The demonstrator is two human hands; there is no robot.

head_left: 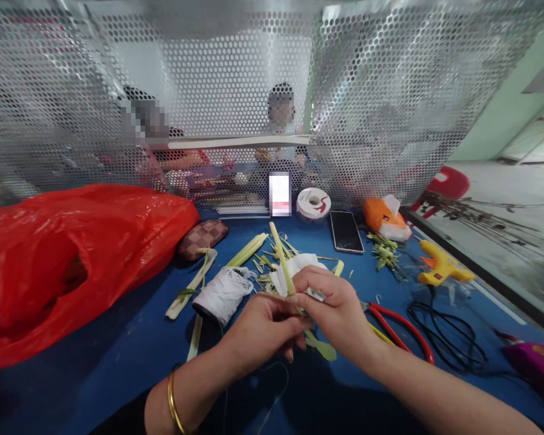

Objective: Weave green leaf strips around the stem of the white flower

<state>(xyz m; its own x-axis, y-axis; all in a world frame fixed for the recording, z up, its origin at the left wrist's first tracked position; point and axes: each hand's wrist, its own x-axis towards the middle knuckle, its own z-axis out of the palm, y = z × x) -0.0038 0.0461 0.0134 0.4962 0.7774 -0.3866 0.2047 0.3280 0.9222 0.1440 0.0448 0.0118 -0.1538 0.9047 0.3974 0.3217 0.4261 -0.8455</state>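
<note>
Pale-green stalk [281, 257] is tilted mid-table at the hands, upper end free, lower end lost behind fingers. R hand [340, 308]: thumb & index pinch it, other fingers mostly hidden. L hand [263, 329]: fingers curled just below; can't tell if they grip it too. Gold bangle [174, 405] on L wrist; dark sleeve [122, 417] cut off by frame. White tissue [306, 263] & plant scraps [265, 281] partly covered by hands; red-handled pliers [422, 339] partly behind R hand. Red plastic bag [131, 229] cut off at L edge, contents unclear; purple device [535, 362] cut off at R edge. Surface = blue tabletop [136, 362] w/ white thread bundle [226, 296], checkered pouch [203, 238], dark-screen phone [347, 231], yellow glue gun [444, 266]. Perforated metal sheet [226, 66] stands across the back; two ppl [281, 109] beyond, blurry thru holes, faces pixelated. Room at R: pale green wall [494, 121], grey floor, red stool [457, 181], dry twigs [503, 220]. Labels: white spool [306, 202] has red mark & tiny print, illegible; orange tissue pack [381, 220] has dark mark, unclear; white card [280, 190] w/ pink band, pixelated.
</note>
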